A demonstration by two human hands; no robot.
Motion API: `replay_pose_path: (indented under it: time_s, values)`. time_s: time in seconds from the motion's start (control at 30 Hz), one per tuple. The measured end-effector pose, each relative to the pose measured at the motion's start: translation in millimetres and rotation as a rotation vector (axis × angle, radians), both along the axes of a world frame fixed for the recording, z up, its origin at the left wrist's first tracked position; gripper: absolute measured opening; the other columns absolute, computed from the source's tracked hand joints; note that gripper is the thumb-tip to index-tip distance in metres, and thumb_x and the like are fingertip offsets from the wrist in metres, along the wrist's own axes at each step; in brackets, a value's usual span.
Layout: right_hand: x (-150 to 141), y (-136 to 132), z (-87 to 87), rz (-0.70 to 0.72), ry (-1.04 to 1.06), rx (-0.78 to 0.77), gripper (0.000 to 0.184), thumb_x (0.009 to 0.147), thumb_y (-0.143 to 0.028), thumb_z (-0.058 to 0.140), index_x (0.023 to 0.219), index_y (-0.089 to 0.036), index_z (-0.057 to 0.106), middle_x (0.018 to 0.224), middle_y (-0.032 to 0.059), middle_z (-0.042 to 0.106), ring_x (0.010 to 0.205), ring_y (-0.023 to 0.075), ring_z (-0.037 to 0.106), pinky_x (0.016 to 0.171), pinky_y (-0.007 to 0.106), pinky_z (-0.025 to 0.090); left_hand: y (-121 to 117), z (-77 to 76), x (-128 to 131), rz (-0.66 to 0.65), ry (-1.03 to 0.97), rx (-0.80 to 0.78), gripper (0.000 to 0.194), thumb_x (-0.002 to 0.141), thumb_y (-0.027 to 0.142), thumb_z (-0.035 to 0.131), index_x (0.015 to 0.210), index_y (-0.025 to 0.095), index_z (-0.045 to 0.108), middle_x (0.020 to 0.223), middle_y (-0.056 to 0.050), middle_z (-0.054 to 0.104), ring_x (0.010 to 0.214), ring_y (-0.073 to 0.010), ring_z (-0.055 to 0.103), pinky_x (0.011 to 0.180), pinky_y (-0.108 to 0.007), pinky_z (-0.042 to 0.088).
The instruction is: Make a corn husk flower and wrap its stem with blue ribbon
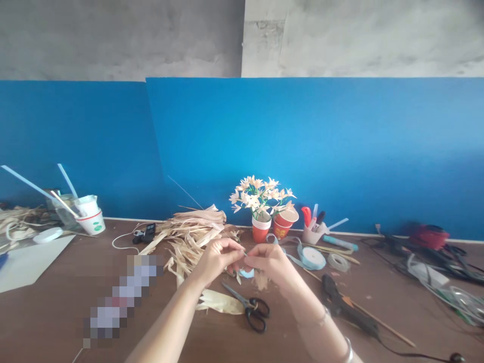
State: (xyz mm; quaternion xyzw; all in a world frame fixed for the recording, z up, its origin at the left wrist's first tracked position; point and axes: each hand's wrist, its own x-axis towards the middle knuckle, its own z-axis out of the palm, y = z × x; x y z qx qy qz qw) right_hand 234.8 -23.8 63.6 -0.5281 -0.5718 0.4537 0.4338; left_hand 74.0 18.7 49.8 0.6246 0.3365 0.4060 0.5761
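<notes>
My left hand and my right hand meet above the middle of the table, fingertips pinched close together. Between them shows a bit of a thin green stem; the rest of it is hidden by the fingers. Scissors with black handles lie below my hands, their blades over a pale strip of corn husk. Behind my left hand spreads a pile of dry corn husks. Just beyond my right hand, pale husk flowers with green stems stand in stacked paper cups.
To the right lie a ribbon roll, clear tape, a glue gun, sticks and tangled cables. A cup of tools stands behind. Leftward are a white cup and paper. A blue panel closes the back.
</notes>
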Motion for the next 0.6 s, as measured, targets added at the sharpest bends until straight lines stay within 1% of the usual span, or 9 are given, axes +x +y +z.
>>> replay_pose_path:
  time_s: [0.07,0.13,0.23,0.3,0.37,0.43,0.47,0.53,0.6]
  values:
    - [6.1,1.4,0.2,0.145,0.22,-0.152,0.018,0.066,-0.031,0.068,0.06,-0.015,0.063,0.059,0.0028,0.067,0.057,0.0143,0.06,0.059,0.026,0.043,-2.0,1.4,-0.7,-0.05,-0.008,-0.009,0.023,0.069,0.035,0.072,0.078,0.015,0.066,0.055,0.001,0.061,0.048,-0.0119,0.056,0.045,-0.021,0.041]
    - [10.0,2.7,-0.5,0.219,0.33,-0.234,0.019,0.064,-0.031,0.07,0.06,-0.014,0.063,0.057,0.0023,0.066,0.055,0.0124,0.058,0.054,0.023,0.04,-3.8,3.1,-1.6,-0.083,-0.005,0.0,0.021,0.071,0.036,0.07,0.077,0.016,0.065,0.056,0.001,0.062,0.048,-0.0114,0.056,0.045,-0.021,0.042]
    - [10.0,3.1,-1.2,0.244,0.253,-0.234,0.021,0.067,-0.034,0.066,0.062,-0.014,0.064,0.059,0.003,0.066,0.052,0.0113,0.056,0.05,0.021,0.037,-5.2,5.4,-2.7,-0.096,0.039,0.05,0.022,0.075,0.037,0.066,0.074,0.016,0.062,0.058,0.0,0.062,0.049,-0.0115,0.056,0.044,-0.021,0.042]
    - [6.3,1.9,-1.2,0.185,0.057,-0.123,0.02,0.072,-0.033,0.061,0.067,-0.015,0.065,0.066,0.0045,0.069,0.055,0.0129,0.058,0.051,0.023,0.039,-5.1,5.5,-2.3,-0.071,0.09,0.085,0.022,0.076,0.037,0.064,0.074,0.015,0.061,0.056,0.0,0.061,0.048,-0.0119,0.055,0.042,-0.02,0.04]
    - [0.7,0.1,-1.9,0.033,-0.202,0.06,0.014,0.073,-0.028,0.058,0.073,-0.017,0.066,0.071,0.0047,0.07,0.062,0.016,0.061,0.06,0.027,0.043,-4.1,4.0,-0.6,-0.022,0.13,0.109,0.023,0.077,0.037,0.063,0.075,0.015,0.062,0.053,0.0,0.059,0.045,-0.0117,0.053,0.04,-0.02,0.037]
    - [-5.1,-1.3,-3.8,-0.145,-0.466,0.271,0.007,0.071,-0.021,0.058,0.072,-0.019,0.065,0.071,0.0032,0.07,0.069,0.0183,0.062,0.077,0.035,0.044,-2.3,1.0,1.8,0.035,0.14,0.109,0.022,0.076,0.037,0.062,0.076,0.015,0.062,0.052,0.001,0.058,0.044,-0.0111,0.052,0.039,-0.019,0.036]
    - [-7.5,-1.5,-5.1,-0.211,-0.575,0.369,0.007,0.071,-0.017,0.058,0.07,-0.02,0.064,0.07,0.0024,0.07,0.072,0.0187,0.063,0.088,0.04,0.039,-1.1,-0.7,2.8,0.057,0.141,0.1,0.022,0.076,0.037,0.063,0.076,0.015,0.062,0.053,0.001,0.059,0.043,-0.0107,0.051,0.039,-0.019,0.035]
    - [-10.4,-1.1,-7.9,-0.271,-0.704,0.5,0.012,0.071,-0.012,0.055,0.066,-0.02,0.063,0.068,0.0014,0.07,0.073,0.0183,0.063,0.1,0.047,0.028,1.5,-3.6,3.5,0.079,0.144,0.075,0.023,0.075,0.038,0.064,0.077,0.015,0.063,0.053,0.001,0.059,0.042,-0.01,0.05,0.039,-0.019,0.035]
    - [-10.5,-0.1,-9.5,-0.258,-0.686,0.519,0.014,0.073,-0.013,0.054,0.065,-0.02,0.064,0.068,0.0015,0.07,0.072,0.0175,0.062,0.098,0.045,0.03,3.9,-4.8,1.7,0.066,0.14,0.062,0.023,0.074,0.038,0.065,0.079,0.015,0.065,0.052,0.001,0.059,0.042,-0.0099,0.05,0.041,-0.019,0.037]
